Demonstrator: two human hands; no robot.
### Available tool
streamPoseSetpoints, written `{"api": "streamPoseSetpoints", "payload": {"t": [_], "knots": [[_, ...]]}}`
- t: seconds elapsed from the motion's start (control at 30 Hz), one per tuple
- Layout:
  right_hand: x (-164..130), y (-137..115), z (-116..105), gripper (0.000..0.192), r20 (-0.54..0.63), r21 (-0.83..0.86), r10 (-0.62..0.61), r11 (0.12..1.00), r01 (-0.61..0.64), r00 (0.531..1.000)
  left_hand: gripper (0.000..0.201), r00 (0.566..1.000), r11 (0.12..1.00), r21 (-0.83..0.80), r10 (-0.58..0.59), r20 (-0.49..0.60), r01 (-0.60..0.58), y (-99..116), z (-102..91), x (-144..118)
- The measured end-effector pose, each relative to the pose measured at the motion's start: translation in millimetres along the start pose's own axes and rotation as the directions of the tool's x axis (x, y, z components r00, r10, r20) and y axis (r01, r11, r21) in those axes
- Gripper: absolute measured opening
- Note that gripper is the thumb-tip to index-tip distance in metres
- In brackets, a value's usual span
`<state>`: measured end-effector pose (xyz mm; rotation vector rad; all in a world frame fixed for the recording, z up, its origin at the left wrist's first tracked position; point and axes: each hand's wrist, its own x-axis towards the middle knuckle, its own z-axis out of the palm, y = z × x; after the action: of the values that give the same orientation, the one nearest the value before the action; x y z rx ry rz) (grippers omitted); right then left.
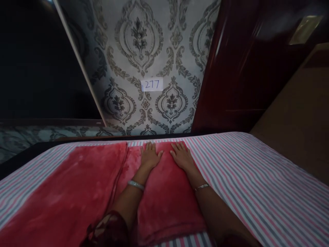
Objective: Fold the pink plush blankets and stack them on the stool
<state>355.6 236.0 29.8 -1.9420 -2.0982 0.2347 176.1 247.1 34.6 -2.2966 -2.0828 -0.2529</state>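
- The red fleece blanket (164,192) lies folded on the striped bedsheet (257,178). It's a long slab whose long axis runs from the near edge of the bed straight away from you to the far edge by the wall.
- Its far short end points at the patterned wallpaper (138,44) and stops just shy of the bed's far edge. The near end sits close to your body.
- Your left hand (149,156) is flat on the far end of that slab, palm down, fingers stretched and loose, gripping nothing.
- Your right hand (182,156) lies just beside it, also flat and relaxed, right along the slab's right-hand fold edge.
- A bangle (136,185) rings your left wrist and a thin bracelet (202,187) your right.
- To the left, touching the folded slab along a seam, a wider spread of red fleece (64,195) runs towards the bed's left edge. I can't tell whether it's the same piece or a second one.
- Risk: the fleece looks soft and slippery, so pressing with flat palms alone could slide the top layer and skew the fold, leaving the edges out of line.
- Risk: your right hand is at the very edge, so a sideways push could roll that fold open onto the stripes.
- Beyond the bed, a white label reading 277 (152,84) sits on the wall, with a dark wooden panel (239,68) to the right.
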Motion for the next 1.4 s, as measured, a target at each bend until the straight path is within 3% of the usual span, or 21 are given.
{"api": "streamPoseSetpoints", "payload": {"t": [0.23, 0.37, 0.5, 0.6, 0.73, 0.87, 0.97, 1.13, 1.4], "knots": [[-5.8, -1.9, -3.2, 0.057, 0.0, -0.019, 0.008, 1.0, -0.008, 1.0, 0.076, 0.992, 1.0, -0.013, 0.005, 0.127, -0.003, 3.3, -14.4, -1.3], [-6.3, -4.4, -14.7, 0.058, 0.048, -0.047, 0.0, 0.999, 0.002, 0.999, 0.071, 0.991, 1.0, 0.013, -0.022, 0.132, 0.021, -6.3, -32.6, -12.9], [-20.1, -7.3, -34.4, 0.056, 0.076, -0.05, -0.009, 0.999, 0.013, 0.997, 0.069, 0.996, 0.998, 0.048, -0.052, 0.074, 0.049, -13.7, -58.0, -39.6], [-57.4, -6.8, -41.2, 0.055, 0.037, -0.051, -0.068, 0.996, 0.07, 0.997, 0.07, 0.997, 0.998, 0.015, 0.06, 0.056, -0.061, -0.5, -69.1, -76.1], [-124.7, -3.4, -29.4, 0.054, 0.015, -0.081, -0.158, 0.984, 0.159, 0.987, 0.075, 0.93, 0.93, -0.087, 0.363, 0.055, -0.358, 23.5, -54.6, -136.4], [-162.6, -1.9, -9.8, 0.056, 0.02, -0.139, -0.135, 0.981, 0.136, 0.991, 0.072, 0.904, 0.908, -0.098, 0.416, 0.094, -0.407, 24.7, -24.4, -171.3], [-166.2, -1.4, -2.8, 0.057, -0.013, -0.144, -0.145, 0.979, 0.142, 0.989, 0.069, 0.909, 0.912, -0.089, 0.408, 0.09, -0.401, 18.9, -15.3, -174.5], [-164.0, 0.6, -1.2, 0.055, -0.038, -0.155, -0.156, 0.977, 0.149, 0.987, 0.068, 0.907, 0.91, -0.088, 0.413, 0.08, -0.406, 9.1, -18.8, -177.4], [-163.3, 1.8, -0.7, 0.054, -0.093, -0.112, -0.175, 0.98, 0.165, 0.98, 0.066, 0.9, 0.891, -0.156, 0.435, 0.025, -0.426, -26.9, -20.8, -218.3]]}}
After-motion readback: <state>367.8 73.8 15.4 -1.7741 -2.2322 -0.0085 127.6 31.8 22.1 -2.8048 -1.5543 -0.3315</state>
